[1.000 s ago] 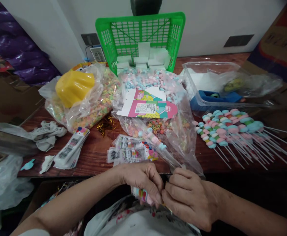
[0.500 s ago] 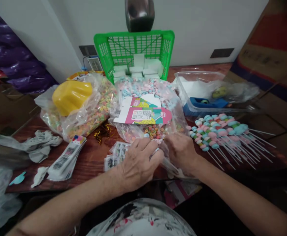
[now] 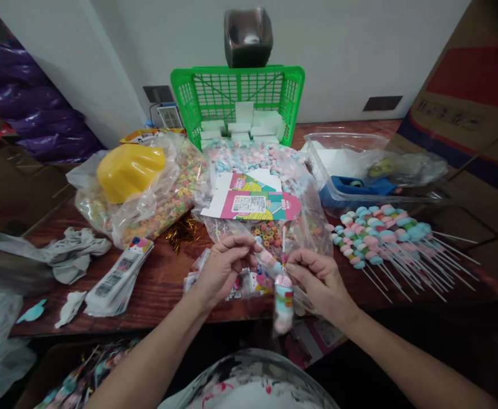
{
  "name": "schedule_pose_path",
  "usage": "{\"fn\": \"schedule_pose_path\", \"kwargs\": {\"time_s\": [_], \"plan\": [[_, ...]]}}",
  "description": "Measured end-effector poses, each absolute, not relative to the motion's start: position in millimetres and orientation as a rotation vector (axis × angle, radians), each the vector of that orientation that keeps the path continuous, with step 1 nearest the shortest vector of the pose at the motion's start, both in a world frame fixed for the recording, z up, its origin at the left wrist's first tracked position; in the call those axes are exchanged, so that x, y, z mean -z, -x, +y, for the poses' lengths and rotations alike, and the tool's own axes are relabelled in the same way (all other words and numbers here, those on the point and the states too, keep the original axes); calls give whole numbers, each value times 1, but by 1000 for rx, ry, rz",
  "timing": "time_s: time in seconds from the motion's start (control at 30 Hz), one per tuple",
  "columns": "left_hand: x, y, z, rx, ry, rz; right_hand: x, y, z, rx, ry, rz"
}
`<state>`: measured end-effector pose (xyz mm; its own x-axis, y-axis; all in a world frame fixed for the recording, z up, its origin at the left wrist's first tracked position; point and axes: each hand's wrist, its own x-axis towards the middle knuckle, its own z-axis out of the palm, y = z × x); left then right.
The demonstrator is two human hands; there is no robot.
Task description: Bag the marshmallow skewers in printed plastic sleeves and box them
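A wrapped candy skewer (image 3: 283,304) in pink, blue and green hangs upside down, its white stick pointing up. My right hand (image 3: 319,278) pinches it at the neck of the clear wrapper. Just left of it, my left hand (image 3: 225,267) has its thumb and fingertips close together beside the wrapper; what they hold, if anything, is too small to make out. Under and behind my hands lie printed labels (image 3: 260,283) and an open bag of cereal rings (image 3: 268,233). A flattened printed carton (image 3: 249,203) rests on the bag of small marshmallows (image 3: 249,156).
Unwrapped marshmallow skewers (image 3: 381,236) are piled at the right, before a clear tub (image 3: 347,142) with a blue tape dispenser (image 3: 355,187). A green basket (image 3: 238,85) stands behind. At the left are a yellow scoop (image 3: 129,170), stacked label strips (image 3: 119,275) and a grey cloth (image 3: 76,253).
My hands have come apart slightly, and the wrapped skewer now hangs in view between them. A box of wrapped skewers has come into view at the lower left.
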<state>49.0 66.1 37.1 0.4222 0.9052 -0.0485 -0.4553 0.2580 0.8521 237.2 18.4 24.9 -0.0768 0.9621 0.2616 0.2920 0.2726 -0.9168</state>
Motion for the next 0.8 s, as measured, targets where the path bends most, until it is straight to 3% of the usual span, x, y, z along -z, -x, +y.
{"fn": "schedule_pose_path", "kwargs": {"time_s": [0.1, 0.2, 0.47, 0.6, 0.7, 0.8], "plan": [[-25, -53, 57, -792, -888, 624, -29, -235, 19, -539, 1059, -1780], [-20, -54, 46, -637, -1094, 606, -26, -226, 15, -552, 999, -1809], [-16, -42, 37, -1017, -2319, 801, -7, -212, 11, -1677, 1086, -928], [-10, -17, 12, -1047, -2746, 849, 4, -192, -5, -2000, 1069, -808], [-5, 25, -24, -725, -2805, 1112, 18, -187, -23, -2128, 1213, -971], [5, 88, -68, -101, -2419, 1704, 41, -203, -26, -1958, 1206, -1490]]}}
